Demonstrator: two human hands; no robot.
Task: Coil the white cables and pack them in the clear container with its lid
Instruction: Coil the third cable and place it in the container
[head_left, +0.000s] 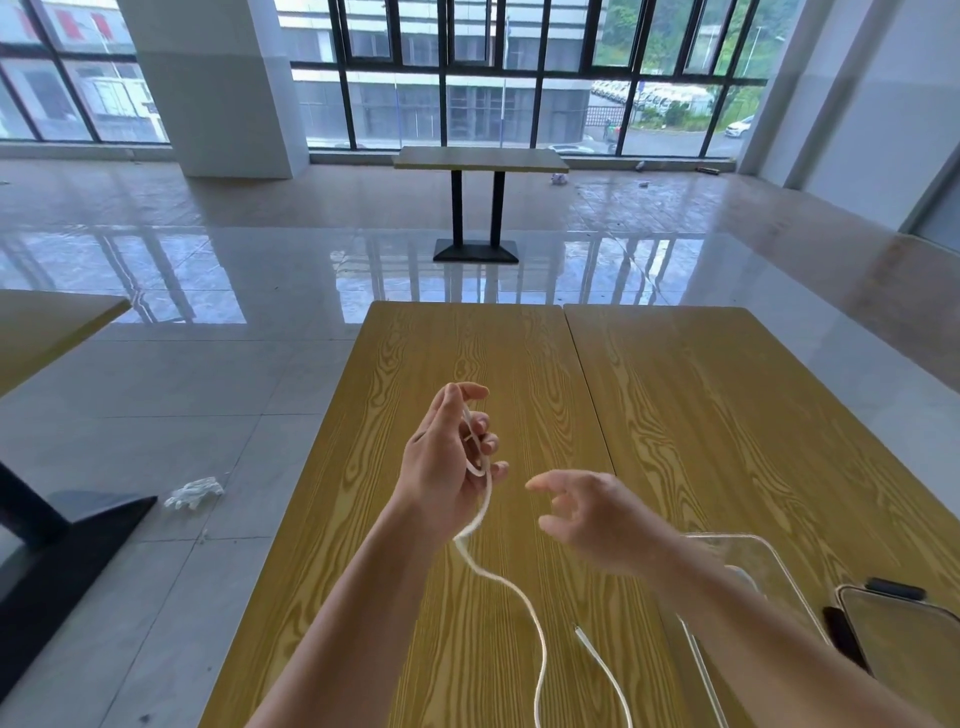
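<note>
Mid-frame over worktop (467, 353): left hand (447, 467) grips cable (480, 512) loop, coiling; right hand (587, 514) loose, empty, should feed next slack.

Both forearms reach forward over the wooden table (519, 353), bare to the bottom edge of the view. The left hand (447, 457) is raised above the table's near half, its back toward the camera, fingers curled toward the right — a loop of the white cable (480, 467) is held among them, the index finger hooked highest. The right hand (592, 514) hovers just beside it, a little lower and nearer the table's centre seam, palm down, fingers loosely spread and pointing toward the left hand — it holds nothing. The two hands are close but apart.
</note>
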